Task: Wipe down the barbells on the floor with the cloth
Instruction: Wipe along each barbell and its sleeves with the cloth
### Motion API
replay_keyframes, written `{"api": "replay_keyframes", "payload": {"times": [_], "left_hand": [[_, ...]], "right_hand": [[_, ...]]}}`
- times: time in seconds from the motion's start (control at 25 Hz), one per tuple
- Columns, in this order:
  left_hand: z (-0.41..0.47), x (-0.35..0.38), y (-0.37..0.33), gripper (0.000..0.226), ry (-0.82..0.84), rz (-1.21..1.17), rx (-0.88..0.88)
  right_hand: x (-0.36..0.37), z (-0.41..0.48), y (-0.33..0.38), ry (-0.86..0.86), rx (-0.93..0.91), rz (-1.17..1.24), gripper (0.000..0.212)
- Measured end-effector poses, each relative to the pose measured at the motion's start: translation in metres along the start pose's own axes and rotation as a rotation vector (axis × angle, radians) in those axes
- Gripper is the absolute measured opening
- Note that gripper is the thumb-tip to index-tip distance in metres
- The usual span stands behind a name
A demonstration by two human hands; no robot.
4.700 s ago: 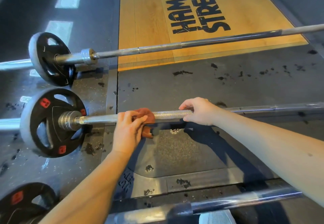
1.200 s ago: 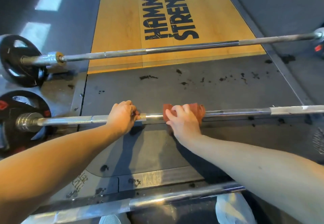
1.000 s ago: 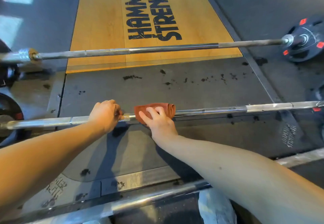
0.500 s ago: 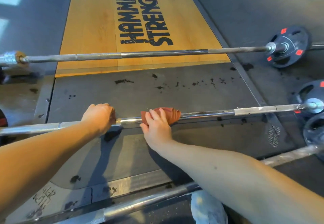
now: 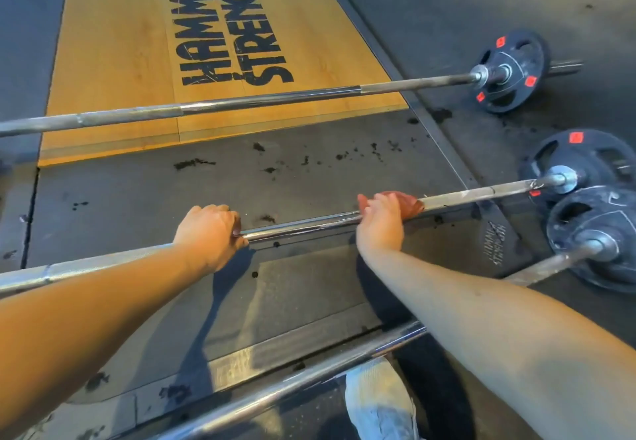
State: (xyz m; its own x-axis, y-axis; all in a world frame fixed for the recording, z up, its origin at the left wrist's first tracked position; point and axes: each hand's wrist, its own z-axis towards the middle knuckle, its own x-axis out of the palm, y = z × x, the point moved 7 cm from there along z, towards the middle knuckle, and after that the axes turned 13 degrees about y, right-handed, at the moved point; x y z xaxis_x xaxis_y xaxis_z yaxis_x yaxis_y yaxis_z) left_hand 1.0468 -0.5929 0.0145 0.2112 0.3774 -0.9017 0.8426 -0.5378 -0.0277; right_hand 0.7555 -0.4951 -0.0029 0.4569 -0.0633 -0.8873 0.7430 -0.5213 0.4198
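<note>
Middle barbell point(image 5: 303, 224) of three on the gym floor point(image 5: 309, 178) takes the wipe: it runs from the lower left edge of the view up to a black plate point(image 5: 592, 160) with red tabs at the right. Your right hand point(image 5: 378, 229) holds the rust-red cloth point(image 5: 411, 203) on the shaft. Its fingers point(image 5: 370, 203) are curled over the top of the bar, with the cloth bunched under and just beyond them. The cloth sits where the shiny chrome stretch gives way to the paler, scuffed stretch that leads to the plate.

Your left hand point(image 5: 208, 233) grips the same bar bare, well to the left of the cloth, fingers wrapped round the steel and the thumb tip showing on the near side. A length of polished shaft lies exposed between your two hands.

Beyond, the far barbell point(image 5: 241, 103) crosses the front edge of a wooden platform point(image 5: 120, 61) lettered HAMMER STRENGTH and ends at its own far plate point(image 5: 509, 71) on the right. Nearest you, the near barbell point(image 5: 275, 389) passes under your right forearm and reaches a near plate point(image 5: 599, 233) that stands just beside the middle bar's plate. Dark flecks dot the grey rubber mat between the bars. A pale shoe point(image 5: 378, 401) shows at the bottom edge, just behind the nearest bar.
</note>
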Motion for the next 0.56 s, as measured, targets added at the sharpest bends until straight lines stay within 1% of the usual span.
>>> {"api": "replay_keyframes", "payload": {"times": [0.04, 0.08, 0.16, 0.2, 0.28, 0.32, 0.36, 0.4, 0.48, 0.52, 0.56], "left_hand": [[0.001, 0.001, -0.001, 0.023, -0.004, -0.002, -0.01], [0.002, 0.003, -0.002, 0.023, -0.006, -0.019, -0.021], [0.003, 0.004, 0.002, 0.019, -0.025, -0.083, -0.052], [0.004, 0.003, 0.003, 0.017, -0.033, -0.113, -0.062], [0.004, 0.003, 0.001, 0.014, -0.031, -0.138, -0.064], [0.004, 0.002, -0.001, 0.012, -0.034, -0.144, -0.059], [0.005, 0.002, -0.002, 0.011, -0.039, -0.145, -0.054], [0.006, 0.002, -0.003, 0.011, -0.039, -0.14, -0.051], [0.006, 0.002, -0.004, 0.012, -0.039, -0.134, -0.051], [0.006, 0.003, -0.003, 0.013, -0.043, -0.13, -0.051], [0.006, 0.003, -0.001, 0.013, -0.046, -0.13, -0.047]], "right_hand": [[0.019, -0.01, 0.028, 0.037, -0.081, -0.051, 0.022], [0.041, -0.025, 0.06, 0.078, -0.206, -0.025, 0.022], [0.081, -0.054, 0.103, 0.27, -0.383, 0.159, 0.023], [0.083, -0.061, 0.113, 0.333, -0.454, 0.212, 0.024], [0.067, -0.051, 0.089, 0.323, -0.564, 0.253, 0.02], [0.05, -0.039, 0.064, 0.28, -0.552, 0.269, 0.018], [0.029, -0.024, 0.03, 0.192, -0.494, 0.28, 0.017], [0.005, -0.007, -0.011, 0.112, -0.39, 0.289, 0.017], [-0.036, 0.012, -0.077, 0.042, -0.114, 0.308, 0.016], [-0.044, 0.015, -0.091, 0.017, 0.005, 0.303, 0.015], [-0.044, 0.015, -0.087, -0.016, 0.074, 0.311, 0.017]]}}
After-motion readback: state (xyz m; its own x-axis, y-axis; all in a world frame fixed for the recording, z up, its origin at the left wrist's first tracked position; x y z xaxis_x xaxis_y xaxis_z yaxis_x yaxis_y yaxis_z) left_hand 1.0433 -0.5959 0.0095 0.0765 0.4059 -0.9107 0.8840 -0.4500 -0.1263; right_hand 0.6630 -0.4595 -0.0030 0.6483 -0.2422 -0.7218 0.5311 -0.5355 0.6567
